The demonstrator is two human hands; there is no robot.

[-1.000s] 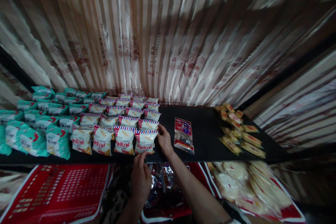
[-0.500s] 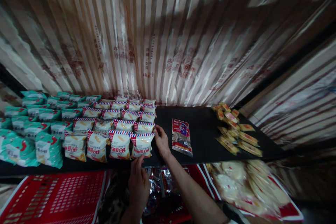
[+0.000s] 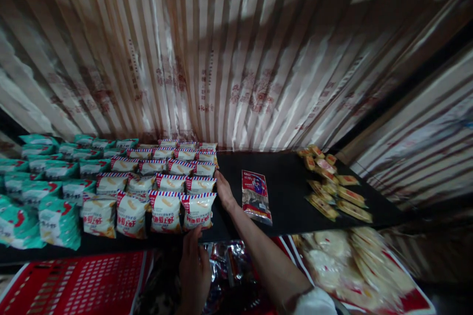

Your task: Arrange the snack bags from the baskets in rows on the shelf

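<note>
R arm (image 3: 266, 256): wht-ish sleeve (image 3: 314, 301), bare past cuff; R hand (image 3: 224, 192) & L hand (image 3: 195, 270) bare.

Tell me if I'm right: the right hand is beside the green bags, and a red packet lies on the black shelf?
Not quite: the head view shows the right hand beside the white bags, not the green bags. The red packet does lie on the black shelf.

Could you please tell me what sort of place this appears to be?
Probably a snack shop or a stockroom: teal bags and white bags stand in rows on a black shelf, with red baskets below it.
</note>
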